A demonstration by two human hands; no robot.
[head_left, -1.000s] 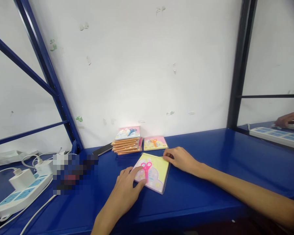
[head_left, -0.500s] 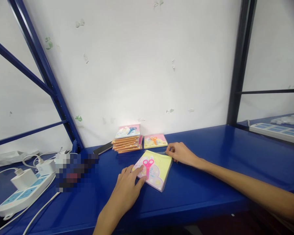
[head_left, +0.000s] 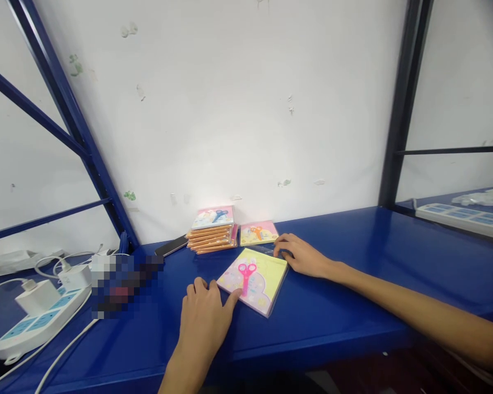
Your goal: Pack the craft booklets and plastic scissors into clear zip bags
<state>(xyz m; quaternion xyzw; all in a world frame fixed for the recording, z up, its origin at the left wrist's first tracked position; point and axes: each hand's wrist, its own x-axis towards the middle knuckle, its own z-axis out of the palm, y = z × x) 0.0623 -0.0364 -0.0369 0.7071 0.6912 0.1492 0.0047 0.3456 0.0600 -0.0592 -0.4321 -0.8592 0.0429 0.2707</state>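
A square pack [head_left: 267,273] in a clear plastic sleeve lies tilted on the blue tabletop, its yellow and pink cover carrying pink scissors [head_left: 247,276]. My left hand [head_left: 203,317] rests at the pack's left side, fingers spread, with the thumb on its lower left edge. At the far right corner, my right hand [head_left: 299,256] has its bent fingertips and thumb together on the sleeve's clear flap [head_left: 265,250]. Behind the pack are a stack of similar packs [head_left: 212,238], topped by one with blue scissors, and a single pack with orange scissors [head_left: 258,233].
A dark phone [head_left: 171,246] lies left of the stack. White power strips stand at the left [head_left: 41,323] and far right [head_left: 464,216], the left one with plugged-in chargers and cables. Blue rack posts [head_left: 78,137] and a white wall [head_left: 246,109] bound the tabletop [head_left: 337,306].
My left hand has drawn back leftward, leaving only its thumb on the pack. My right hand has shifted slightly left along the flap. The view has moved a little.
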